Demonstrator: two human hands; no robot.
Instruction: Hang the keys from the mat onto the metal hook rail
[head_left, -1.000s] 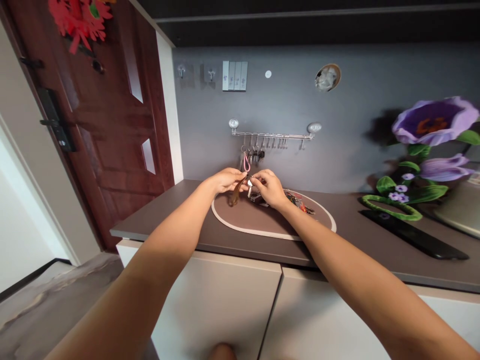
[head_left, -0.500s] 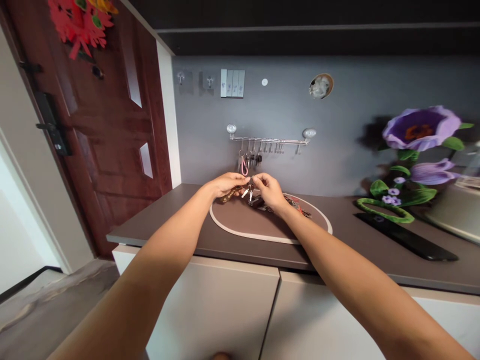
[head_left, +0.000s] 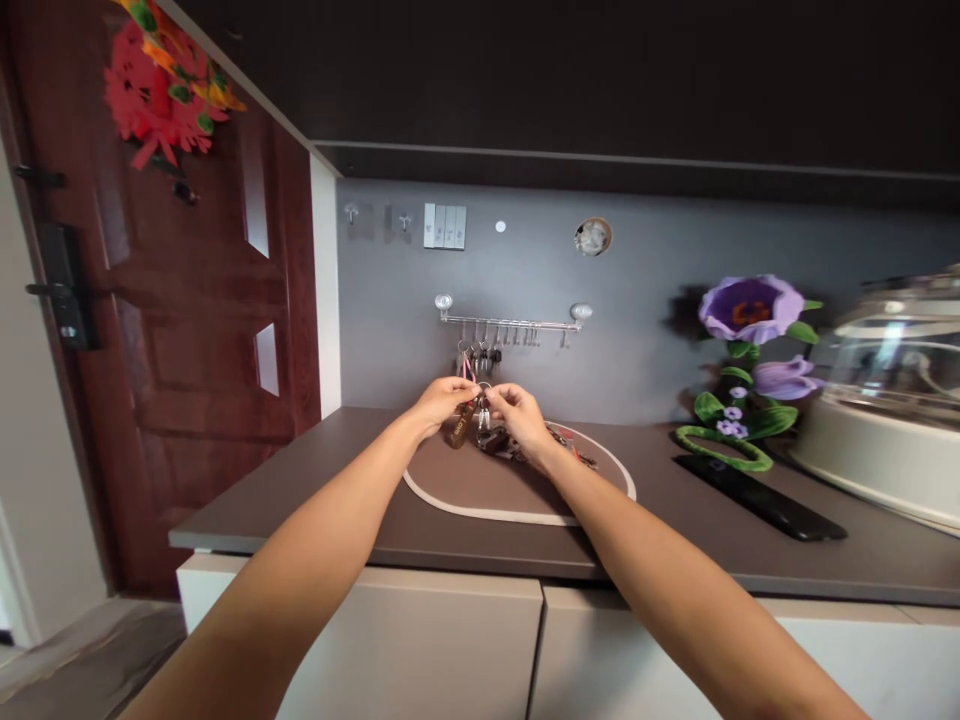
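Left hand (head_left: pixel 442 400) and right hand (head_left: pixel 519 412) pinch a key ring (head_left: pixel 484 384) between them, apparently positioning it; the next move needs steady fingertips.

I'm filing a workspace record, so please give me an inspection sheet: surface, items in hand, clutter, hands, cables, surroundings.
Surface: brown countertop bearing a pale-edged oval mat.
Items in hand: metal ring, keys below it, brown tag hanging beside them.
Clutter: pile of small items on the mat, partly hidden; flat black object.
Hands: left hand and right hand pinch at the ring.
Cables: nothing seen.
Surroundings: wall rail, purple flowers, reddish-brown door.
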